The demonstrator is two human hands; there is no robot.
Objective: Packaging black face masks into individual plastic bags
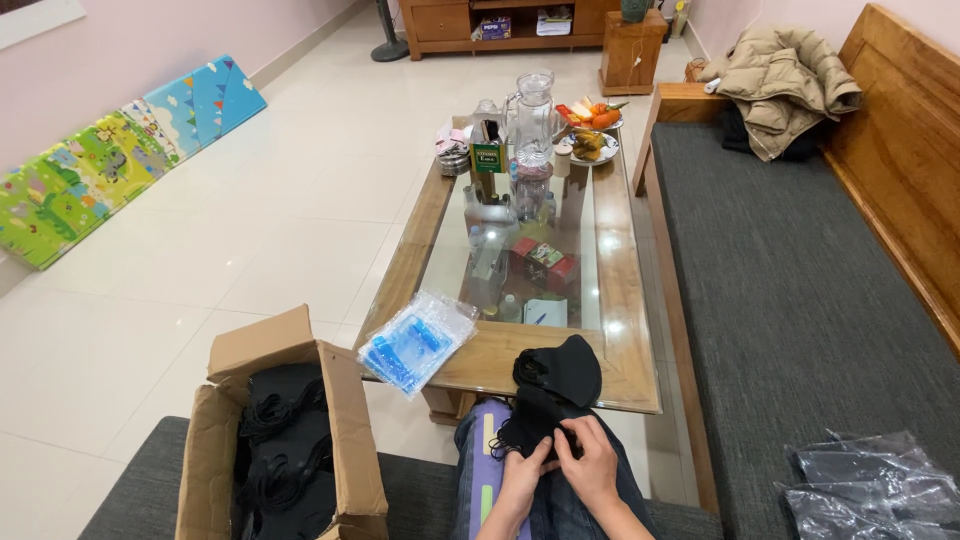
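Leftmost, I see an open cardboard box (300, 440) packed with black masks, then a clear packet of blue masks (418, 340) at the near edge of the glass-topped coffee table (625, 300). My left hand (522, 478) and right hand (590, 465) both pinch a stack of black face masks (550, 395) resting on my lap, partly over the table's edge. I judge it light, soft and floppy; gripping the folded body beats tugging the thin ear loops. Right, a crinkled plastic bag (870, 485) lies on the grey sofa cushion (800, 280).
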